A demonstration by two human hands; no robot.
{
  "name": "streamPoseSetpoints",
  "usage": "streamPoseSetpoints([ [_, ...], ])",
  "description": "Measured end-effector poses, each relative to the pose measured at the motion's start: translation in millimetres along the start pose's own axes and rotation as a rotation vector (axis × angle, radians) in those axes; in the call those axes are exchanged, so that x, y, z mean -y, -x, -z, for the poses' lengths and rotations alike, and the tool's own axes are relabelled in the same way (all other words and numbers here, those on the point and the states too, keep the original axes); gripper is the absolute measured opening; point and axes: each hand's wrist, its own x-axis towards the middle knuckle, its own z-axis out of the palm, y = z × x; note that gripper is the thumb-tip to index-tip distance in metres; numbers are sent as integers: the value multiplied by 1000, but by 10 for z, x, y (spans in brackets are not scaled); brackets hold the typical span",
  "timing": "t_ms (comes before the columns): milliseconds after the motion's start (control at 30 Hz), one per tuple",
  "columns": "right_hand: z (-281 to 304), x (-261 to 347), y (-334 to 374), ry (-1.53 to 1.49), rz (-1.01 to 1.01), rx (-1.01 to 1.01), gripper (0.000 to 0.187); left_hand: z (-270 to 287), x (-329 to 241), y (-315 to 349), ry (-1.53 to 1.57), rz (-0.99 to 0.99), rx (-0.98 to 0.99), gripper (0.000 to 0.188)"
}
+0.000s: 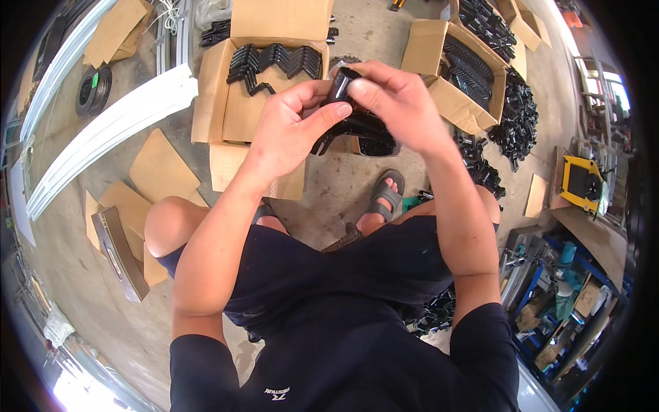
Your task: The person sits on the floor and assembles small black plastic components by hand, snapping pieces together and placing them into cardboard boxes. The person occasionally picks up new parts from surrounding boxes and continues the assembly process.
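Left hand (288, 127) and right hand (405, 103): close together, both fingering one glossy black part (340, 86). Location: raised between the knees, near the open carton (280, 19). Handling, by judgement: light, stiff, smooth enough to slip; best pinched along its sides.

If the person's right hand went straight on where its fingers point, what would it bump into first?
The glossy black part, right at the tips of the right hand; just past it, probably the left hand, though depth is unclear.
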Motion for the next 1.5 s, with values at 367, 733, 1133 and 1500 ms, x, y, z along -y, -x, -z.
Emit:
streamPoseSetpoints([
  [367, 572, -2167, -414, 1273, -424, 54, 25, 277, 229, 39, -272, 136, -71, 24],
  [733, 425, -3159, -15, 1627, -277, 191, 22, 345, 310, 95, -1318, -328, -102, 34],
  [1133, 204, -1900, -425, 741, -170, -76, 17, 338, 328, -18, -1433, -362, -124, 30],
  [1500, -338, -30, 273, 249, 54, -171, 23, 271, 323, 161, -1478, -368, -131, 29],
])
